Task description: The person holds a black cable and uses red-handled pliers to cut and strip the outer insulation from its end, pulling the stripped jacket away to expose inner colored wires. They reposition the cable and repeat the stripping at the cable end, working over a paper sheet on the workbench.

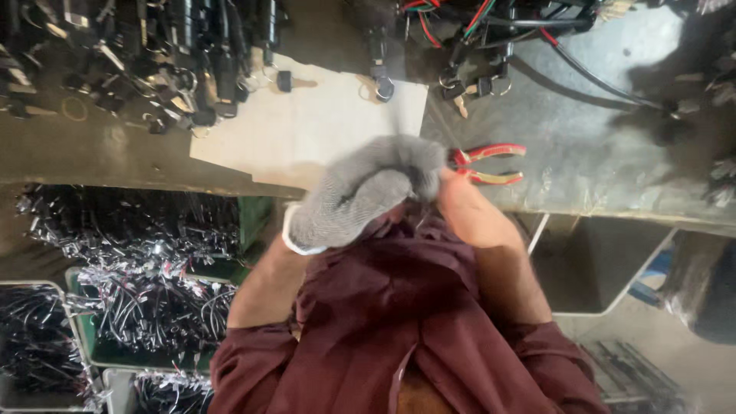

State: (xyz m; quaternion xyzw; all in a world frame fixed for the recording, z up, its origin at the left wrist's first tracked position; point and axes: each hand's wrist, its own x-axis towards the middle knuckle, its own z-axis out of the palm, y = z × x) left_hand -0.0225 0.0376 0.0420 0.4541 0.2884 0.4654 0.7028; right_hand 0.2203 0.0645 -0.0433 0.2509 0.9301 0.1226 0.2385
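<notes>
Maroon shirt (399, 307), gloved left hand (360, 195) hiding right hand (460, 203), red-handled pliers (487, 165) half covered

Soft, even daylight falls on the workbench (598, 153), which shows a dull sheen toward its right edge. The far left corner and the top right sink into shadow. The gloved left hand (360, 195) is smeared by motion blur, and the whole frame looks soft and slightly grainy.

Your metal workbench (583, 146) carries a pale sheet (307, 126), red-handled pliers (491, 163), keyed lock parts (153, 61) at the far left, and red and black wiring (491, 23) at the far edge.
</notes>
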